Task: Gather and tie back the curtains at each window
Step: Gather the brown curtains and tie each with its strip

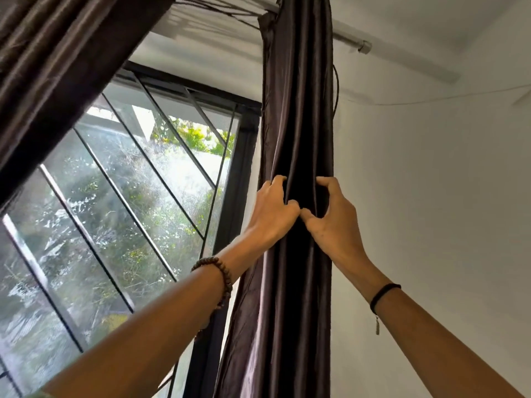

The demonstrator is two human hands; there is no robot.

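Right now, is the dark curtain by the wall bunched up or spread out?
Bunched up. The dark curtain hangs as a narrow column of folds beside the window, with left hand and right hand gripping it.

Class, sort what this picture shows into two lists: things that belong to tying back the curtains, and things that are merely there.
Belongs to the job: the gathered dark curtain, gripped by the left hand and the right hand; the other curtain at upper left.
Merely there: window, curtain rod, beaded bracelet, black wristband.
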